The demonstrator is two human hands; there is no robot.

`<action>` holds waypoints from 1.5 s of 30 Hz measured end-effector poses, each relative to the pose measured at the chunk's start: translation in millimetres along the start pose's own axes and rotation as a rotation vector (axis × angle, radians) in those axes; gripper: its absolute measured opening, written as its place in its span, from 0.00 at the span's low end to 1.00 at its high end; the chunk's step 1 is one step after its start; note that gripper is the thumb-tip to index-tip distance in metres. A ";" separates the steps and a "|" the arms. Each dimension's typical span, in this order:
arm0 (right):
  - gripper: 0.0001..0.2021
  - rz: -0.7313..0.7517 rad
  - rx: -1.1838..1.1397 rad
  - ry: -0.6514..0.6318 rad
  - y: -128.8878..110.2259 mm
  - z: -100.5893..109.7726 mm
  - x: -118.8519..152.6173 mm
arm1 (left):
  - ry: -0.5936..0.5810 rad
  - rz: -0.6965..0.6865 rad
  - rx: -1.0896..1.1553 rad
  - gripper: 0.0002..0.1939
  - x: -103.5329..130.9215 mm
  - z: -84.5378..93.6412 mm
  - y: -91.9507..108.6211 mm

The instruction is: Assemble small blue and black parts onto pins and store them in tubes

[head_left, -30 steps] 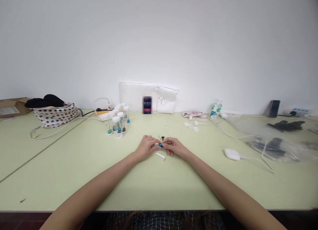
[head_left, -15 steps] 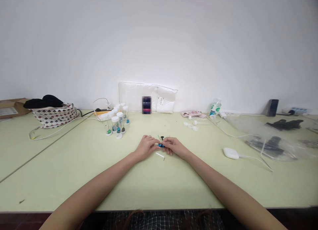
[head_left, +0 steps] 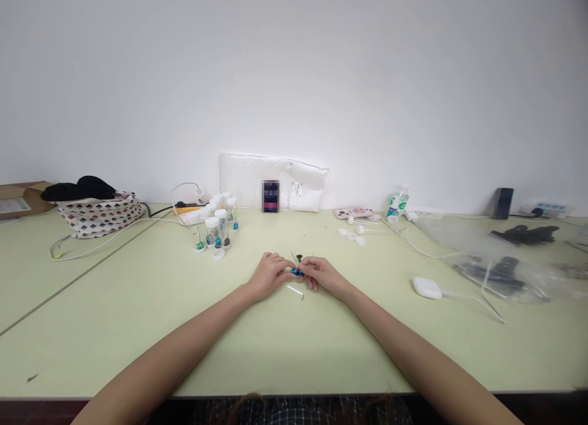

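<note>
Just below the middle of the frame, a blue part (head_left: 296,272) sits between the two hands, low over the counter (head_left: 294,351). The left hand (head_left: 270,275) pinches its left end between thumb and forefinger. The right hand (head_left: 324,275) closes thumb and forefinger at its right end, the other fingers curled beneath; exactly where those tips press is too small to tell. A black piece (head_left: 299,257) shows just above the part in the frame, and whether it joins the part cannot be told.

The part looks light and stiff, probably metal or hard plastic, so it should bear a firm pinch without bending. Its shiny, seemingly rounded surface may be slippery and could roll between the fingertips. The two ends seem the best places to take hold, one per hand, leaving the middle free.

A hex key (head_left: 295,292) lies just below the hands in the frame. At left of centre stand clear tubes (head_left: 212,229) with white caps; they look light, easily tipped, and best held around the body.
</note>
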State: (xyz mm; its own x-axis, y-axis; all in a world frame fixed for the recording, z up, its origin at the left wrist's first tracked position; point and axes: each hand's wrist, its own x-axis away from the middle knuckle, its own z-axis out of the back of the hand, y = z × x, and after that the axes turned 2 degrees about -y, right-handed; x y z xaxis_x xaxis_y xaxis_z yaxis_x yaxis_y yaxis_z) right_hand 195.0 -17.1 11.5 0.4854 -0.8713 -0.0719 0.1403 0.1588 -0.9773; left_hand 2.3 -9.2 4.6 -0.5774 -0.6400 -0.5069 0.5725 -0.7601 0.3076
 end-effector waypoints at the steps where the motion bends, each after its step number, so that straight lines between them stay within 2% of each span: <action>1: 0.17 0.006 0.006 0.001 -0.5 0.0 0.3 | -0.001 0.002 -0.001 0.15 -0.2 0.2 0.4; 17: 0.19 -0.024 -0.004 -0.018 0.2 1.3 0.0 | -0.022 -0.008 0.006 0.14 -0.4 0.1 -0.7; 34: 0.16 -0.032 0.030 -0.008 -8.7 -0.4 2.8 | -0.019 0.002 -0.014 0.14 -0.1 0.3 -0.4; 36: 0.16 -0.020 0.035 -0.002 -13.5 0.7 1.8 | 0.003 -0.003 -0.045 0.14 -1.4 5.1 -0.1; 38: 0.15 0.017 0.036 0.029 -19.2 2.6 0.0 | 0.081 -0.014 -0.101 0.16 -3.5 12.4 2.8; 40: 0.15 0.063 0.033 0.086 -23.8 4.5 -2.6 | 0.201 -0.012 -0.175 0.22 -5.7 20.1 12.9; 42: 0.15 0.093 0.034 0.148 -25.3 5.1 -5.8 | 0.251 -0.036 -0.229 0.23 -7.0 24.9 34.7; 43: 0.15 0.093 0.035 0.171 -24.8 4.6 -7.7 | 0.223 -0.103 -0.229 0.23 -7.1 25.5 50.8; 45: 0.15 0.071 0.035 0.200 -22.1 1.5 -11.9 | 0.058 -0.344 -0.189 0.24 -6.7 22.1 91.4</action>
State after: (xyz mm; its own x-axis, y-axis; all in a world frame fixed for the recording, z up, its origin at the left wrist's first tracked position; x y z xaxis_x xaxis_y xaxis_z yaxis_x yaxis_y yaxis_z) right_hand 187.4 -9.6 34.3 0.3147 -0.9317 -0.1814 0.1435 0.2356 -0.9612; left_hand 45.6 -76.9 53.9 -0.7235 -0.3406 -0.6005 0.4516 -0.8914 -0.0384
